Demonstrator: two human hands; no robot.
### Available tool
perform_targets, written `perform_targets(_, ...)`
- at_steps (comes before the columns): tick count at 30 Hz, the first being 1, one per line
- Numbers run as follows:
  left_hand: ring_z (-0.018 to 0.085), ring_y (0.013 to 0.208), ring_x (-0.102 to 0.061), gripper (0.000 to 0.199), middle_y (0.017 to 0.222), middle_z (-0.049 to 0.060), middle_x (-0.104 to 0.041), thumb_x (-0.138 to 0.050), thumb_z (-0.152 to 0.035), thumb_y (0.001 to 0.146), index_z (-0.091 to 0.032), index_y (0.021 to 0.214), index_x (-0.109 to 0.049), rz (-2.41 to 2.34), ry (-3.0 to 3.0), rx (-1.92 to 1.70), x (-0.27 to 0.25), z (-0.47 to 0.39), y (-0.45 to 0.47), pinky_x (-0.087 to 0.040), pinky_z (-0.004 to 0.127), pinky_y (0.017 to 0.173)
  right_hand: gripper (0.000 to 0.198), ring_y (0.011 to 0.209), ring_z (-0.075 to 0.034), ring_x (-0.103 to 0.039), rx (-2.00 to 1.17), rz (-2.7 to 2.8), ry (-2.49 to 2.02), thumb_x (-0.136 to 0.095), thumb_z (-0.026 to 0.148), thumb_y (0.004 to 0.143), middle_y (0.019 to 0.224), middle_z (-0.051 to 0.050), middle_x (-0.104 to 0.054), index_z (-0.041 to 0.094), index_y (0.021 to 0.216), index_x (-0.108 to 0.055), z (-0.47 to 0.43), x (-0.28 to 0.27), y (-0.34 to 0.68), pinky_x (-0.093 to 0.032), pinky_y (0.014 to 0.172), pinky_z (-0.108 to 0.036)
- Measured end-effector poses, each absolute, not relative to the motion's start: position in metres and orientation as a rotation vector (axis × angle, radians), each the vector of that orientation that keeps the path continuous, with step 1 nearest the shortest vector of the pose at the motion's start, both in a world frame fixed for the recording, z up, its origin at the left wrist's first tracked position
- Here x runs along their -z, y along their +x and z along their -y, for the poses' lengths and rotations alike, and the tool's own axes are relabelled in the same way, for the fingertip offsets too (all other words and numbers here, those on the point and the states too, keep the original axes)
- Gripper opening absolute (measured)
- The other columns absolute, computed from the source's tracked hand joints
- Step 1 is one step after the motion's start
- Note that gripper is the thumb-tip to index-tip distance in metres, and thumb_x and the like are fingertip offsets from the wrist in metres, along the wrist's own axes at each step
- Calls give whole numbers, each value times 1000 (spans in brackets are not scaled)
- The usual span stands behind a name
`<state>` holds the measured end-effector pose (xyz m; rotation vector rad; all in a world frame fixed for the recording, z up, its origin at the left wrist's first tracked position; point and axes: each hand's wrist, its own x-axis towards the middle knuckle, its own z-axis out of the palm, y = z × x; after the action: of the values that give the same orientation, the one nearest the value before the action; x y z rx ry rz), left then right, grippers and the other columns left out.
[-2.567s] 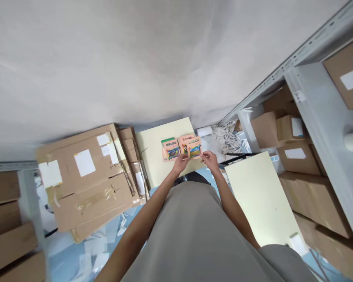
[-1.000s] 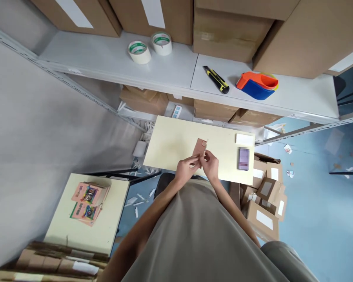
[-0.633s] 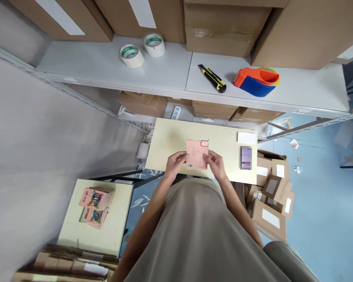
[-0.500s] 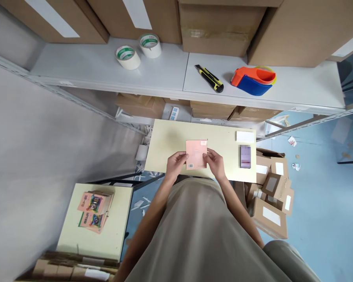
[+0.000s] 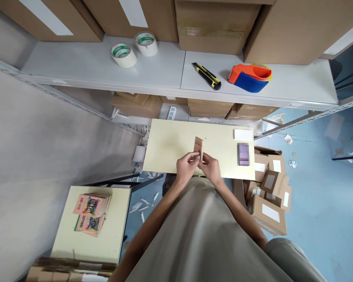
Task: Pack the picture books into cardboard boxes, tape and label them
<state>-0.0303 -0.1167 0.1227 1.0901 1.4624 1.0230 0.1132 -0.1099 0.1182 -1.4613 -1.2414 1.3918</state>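
Observation:
A thin pink book [image 5: 198,144] is held up over the pale yellow table [image 5: 164,141], turned so that its narrow side faces me. My left hand [image 5: 187,167] pinches it from the left near its lower end. On the other side my right hand [image 5: 210,167] has its fingers closed on the lower right edge. The fingertips of both hands nearly meet and hide the book's bottom part. To the right on the same table lie a phone with a blurred screen [image 5: 243,154] and a small white box [image 5: 242,134].
A grey shelf [image 5: 159,78] bears tape rolls [image 5: 124,55], a box cutter [image 5: 206,76], an orange and blue tape dispenser [image 5: 250,78] and large cartons [image 5: 211,27]. Pink books [image 5: 90,209] are stacked on the side table [image 5: 106,243]. Labelled cartons [image 5: 267,213] sit on the floor at right.
The pink book, which faced me with its barcode side, has been turned edge-on. My two hands have come closer together around it. The view has shifted slightly.

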Motion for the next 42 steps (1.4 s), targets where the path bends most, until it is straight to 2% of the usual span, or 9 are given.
perform_targets(5, 23, 101, -78, 58, 135, 14, -79, -81, -58, 92, -20, 134, -75, -1520, 1049, -1054, -120, 114, -54, -64, 31, 82, 39, 59, -18, -62, -1508, 1073, -1382, -75, 58, 87, 74, -1, -75, 21, 98, -81, 102, -111, 132, -55, 59, -32)
perform_targets(10, 19, 88, -74, 75, 121, 13, -83, -92, -63, 76, -18, 134, -76, -1432, 816, -1029, -124, 109, -85, -57, 28, 73, 39, 64, -15, -58, -1701, 944, -1254, -85, 56, 82, 79, -1, -74, 22, 100, -83, 104, -119, 142, -53, 64, -31)
perform_targets(17, 17, 79, -68, 61, 101, 8, -83, -102, -53, 66, -18, 110, -81, -1340, 770, -1041, -141, 107, -88, -54, 30, 72, 46, 65, -15, -59, -1725, 997, -1166, -92, 59, 82, 82, 0, -76, 24, 109, -80, 103, -124, 142, -53, 65, -32)
perform_targets(21, 16, 77, -67, 44, 94, 5, -81, -98, -48, 72, -20, 99, -79, -1313, 891, -1087, -143, 110, -86, -56, 30, 75, 44, 86, -22, -75, -1645, 1045, -1101, -90, 61, 87, 92, -1, -82, 29, 112, -73, 100, -126, 144, -63, 89, -41)
perform_targets(24, 21, 95, -74, 27, 99, 7, -80, -91, -41, 79, -20, 88, -77, -1236, 1028, -1120, -146, 113, -88, -59, 33, 88, 34, 128, -29, -74, -1522, 1175, -1068, -87, 60, 92, 116, -6, -85, 29, 100, -74, 100, -130, 147, -50, 123, -51)
perform_targets(27, 25, 109, -76, 18, 109, 11, -81, -86, -35, 82, -20, 83, -75, -1173, 1089, -1151, -147, 116, -89, -60, 38, 98, 31, 143, -31, -67, -1461, 1236, -1067, -85, 58, 93, 127, -8, -83, 29, 95, -75, 101, -132, 150, -43, 130, -55)
perform_targets(33, 24, 104, -78, 31, 106, 10, -83, -90, -37, 79, -22, 87, -64, -1232, 944, -1146, -140, 124, -89, -61, 39, 95, 26, 131, -30, -74, -1442, 1288, -1099, -82, 55, 96, 125, -7, -83, 30, 103, -80, 104, -132, 155, -53, 121, -50)
perform_targets(36, 23, 98, -78, 41, 98, 8, -81, -91, -49, 80, -22, 81, -61, -1288, 940, -1141, -137, 127, -90, -61, 36, 89, 36, 102, -26, -79, -1439, 1271, -1176, -81, 58, 96, 105, -5, -84, 29, 117, -78, 106, -130, 155, -62, 102, -45)
perform_targets(42, 21, 87, -76, 45, 112, 11, -84, -81, -61, 88, -20, 109, -81, -1357, 978, -1055, -138, 129, -96, -62, 36, 83, 43, 85, -21, -73, -1467, 1213, -1215, -77, 63, 98, 92, -3, -79, 27, 121, -73, 110, -131, 157, -62, 84, -37)
